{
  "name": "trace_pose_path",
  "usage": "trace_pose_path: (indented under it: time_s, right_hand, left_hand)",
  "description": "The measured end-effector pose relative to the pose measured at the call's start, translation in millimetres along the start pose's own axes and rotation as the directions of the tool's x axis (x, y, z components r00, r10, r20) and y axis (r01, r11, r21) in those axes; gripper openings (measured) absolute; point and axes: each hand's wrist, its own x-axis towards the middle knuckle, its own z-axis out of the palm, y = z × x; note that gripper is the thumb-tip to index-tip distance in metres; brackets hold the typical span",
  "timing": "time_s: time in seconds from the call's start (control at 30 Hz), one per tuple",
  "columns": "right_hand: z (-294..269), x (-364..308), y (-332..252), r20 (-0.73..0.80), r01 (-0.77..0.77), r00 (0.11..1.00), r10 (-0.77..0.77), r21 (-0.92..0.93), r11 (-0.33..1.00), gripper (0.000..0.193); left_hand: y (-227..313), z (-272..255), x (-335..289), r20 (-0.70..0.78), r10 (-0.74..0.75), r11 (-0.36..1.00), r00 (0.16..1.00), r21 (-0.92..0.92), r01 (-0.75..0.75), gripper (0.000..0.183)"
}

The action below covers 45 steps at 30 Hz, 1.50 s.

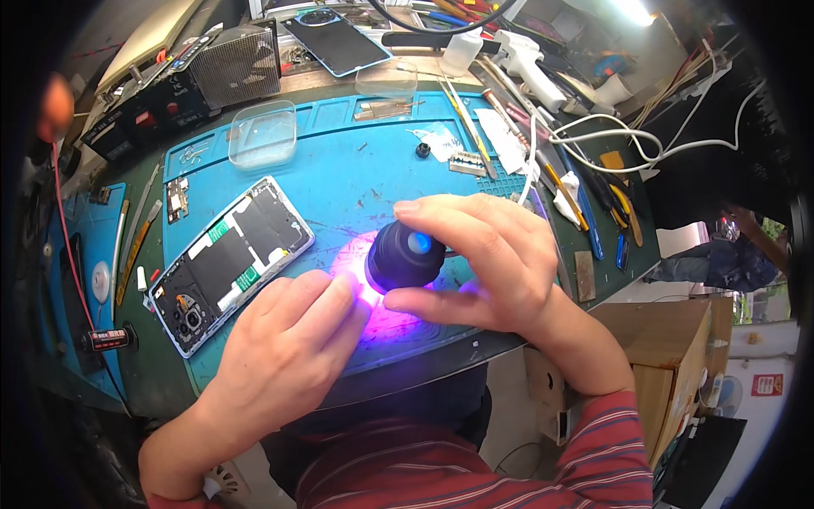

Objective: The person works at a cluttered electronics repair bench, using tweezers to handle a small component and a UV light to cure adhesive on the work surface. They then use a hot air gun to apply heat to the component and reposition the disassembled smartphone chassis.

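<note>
My right hand (487, 259) grips a black UV flashlight (400, 261) with a blue button at its end, thumb on the near side and fingers over the far side. Purple-pink light spreads from it over the blue work mat (339, 191). In the glow, the fingertips of my left hand (292, 335) are pinched together beside the flashlight's head. Glare and fingers hide whatever they may hold. Just beyond my left hand lies an opened smartphone (231, 265), its battery, green circuit parts and camera module exposed.
A clear plastic box (263, 136) stands at the mat's far side, with a phone screen (337, 41) behind it. Black equipment with a vented side (233, 68) is at the far left. White cable (627, 140), screwdrivers and tweezers (466, 127) crowd the right.
</note>
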Motion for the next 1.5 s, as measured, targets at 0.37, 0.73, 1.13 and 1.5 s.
trace_pose_path:
  time_s: [0.37, 0.73, 1.13, 1.5]
  right_hand:
    - [0, -9, 0, 0.071, -0.059, 0.996, 0.058, 0.018, 0.998, 0.063]
    - [10, -9, 2, 0.007, -0.082, 0.997, 0.081, 0.065, 0.995, 0.052]
    - [9, -9, 0, 0.040, -0.151, 0.988, 0.148, 0.080, 0.985, 0.047]
    - [10, -13, -1, 0.026, -0.183, 0.983, 0.182, 0.075, 0.980, 0.048]
  left_hand:
    - [1, -3, 2, 0.015, -0.006, 1.000, 1.000, -0.001, 0.006, 0.034]
    - [0, -5, 2, 0.073, 0.008, 0.999, 0.997, 0.051, -0.012, 0.041]
    - [2, -13, 5, 0.162, 0.009, 0.995, 0.987, 0.094, -0.024, 0.044]
    - [3, -13, 7, 0.139, 0.006, 0.997, 0.990, 0.081, -0.018, 0.042]
